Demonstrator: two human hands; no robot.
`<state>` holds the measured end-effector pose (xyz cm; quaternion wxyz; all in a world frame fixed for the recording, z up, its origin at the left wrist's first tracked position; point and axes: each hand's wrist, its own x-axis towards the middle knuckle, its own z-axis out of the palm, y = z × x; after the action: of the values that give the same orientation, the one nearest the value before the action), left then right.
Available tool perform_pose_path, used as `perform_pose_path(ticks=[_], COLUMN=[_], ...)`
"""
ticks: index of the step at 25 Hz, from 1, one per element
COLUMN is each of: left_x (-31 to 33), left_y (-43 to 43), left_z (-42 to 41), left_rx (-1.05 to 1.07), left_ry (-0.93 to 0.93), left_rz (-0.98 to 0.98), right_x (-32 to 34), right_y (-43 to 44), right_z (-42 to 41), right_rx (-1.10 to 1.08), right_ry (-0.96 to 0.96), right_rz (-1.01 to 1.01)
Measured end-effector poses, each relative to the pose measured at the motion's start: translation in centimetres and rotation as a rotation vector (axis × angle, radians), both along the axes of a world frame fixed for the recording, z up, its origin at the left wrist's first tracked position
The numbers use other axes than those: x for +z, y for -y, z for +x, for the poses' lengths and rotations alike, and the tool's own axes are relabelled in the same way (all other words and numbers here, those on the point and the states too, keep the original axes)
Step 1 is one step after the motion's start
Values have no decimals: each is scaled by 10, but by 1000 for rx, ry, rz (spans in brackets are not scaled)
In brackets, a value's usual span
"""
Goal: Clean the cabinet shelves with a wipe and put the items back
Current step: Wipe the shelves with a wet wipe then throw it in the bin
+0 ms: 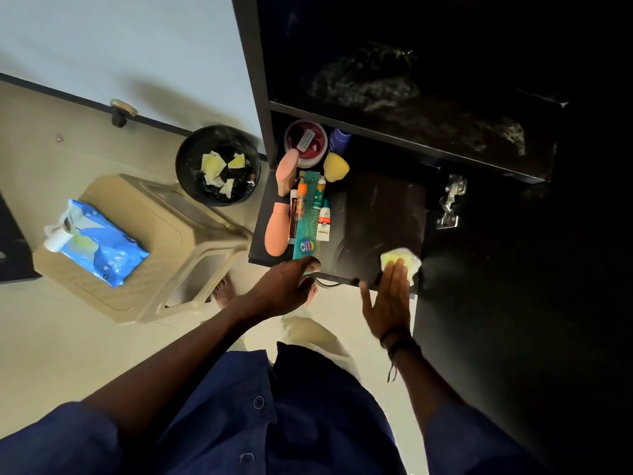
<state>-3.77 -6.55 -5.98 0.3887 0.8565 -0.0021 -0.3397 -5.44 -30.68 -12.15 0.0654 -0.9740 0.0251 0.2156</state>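
Risk as I read it: a wide stroke leftward would push the wipe [402, 260] into the crowded toiletries [322, 219] and knock tubes off the shelf [383, 214] front edge

Right hand [388, 303] flat, fingers straight, pressing the wipe on the shelf's bare right part

Left hand [286, 287] at the teal comb [306, 228] near end; grip or mere touch, can't tell

Hands apart

The black shelf [383, 207] carries a comb [305, 228], tubes [323, 222], a pink bottle [277, 231], a jar [306, 142] and a sponge [336, 166] on its left — a wipe [407, 260] at its front right. On the floor [51, 337] stand a stool [154, 234] and a bin [218, 164].
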Motion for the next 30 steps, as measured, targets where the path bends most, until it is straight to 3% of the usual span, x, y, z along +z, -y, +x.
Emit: perform_pose_path(ticks=[3, 7, 10, 13, 19, 20, 22, 25, 30], left_x=[-3, 2, 8, 11, 15, 14, 14, 11, 11], left_y=[4, 11, 11, 11, 7, 5, 2, 0, 2], left_z=[3, 10, 21, 34, 38, 38, 40, 43, 42], left_rx=[1, 17, 49, 82, 99, 112, 150, 160, 153], left_ry=[19, 62, 109, 140, 173, 169, 137, 116, 117], left_rz=[2, -32, -14, -4, -18, -19, -12, 3, 7], right_x=[-1, -5, -9, -8, 2, 2, 2, 0, -5], right_y=[-22, -47, -16, -6, -19, -4, 15, -5, -61], right_z=[49, 39, 75, 146, 142, 138, 143, 184, 204], right_rx=[-30, 326, 15, -291, 381, 363, 122, -203, 85], right_ry=[20, -77, -30, -129, -162, -112, -60, -130, -161], right_rz=[97, 165, 134, 152, 269, 243, 149, 106, 242])
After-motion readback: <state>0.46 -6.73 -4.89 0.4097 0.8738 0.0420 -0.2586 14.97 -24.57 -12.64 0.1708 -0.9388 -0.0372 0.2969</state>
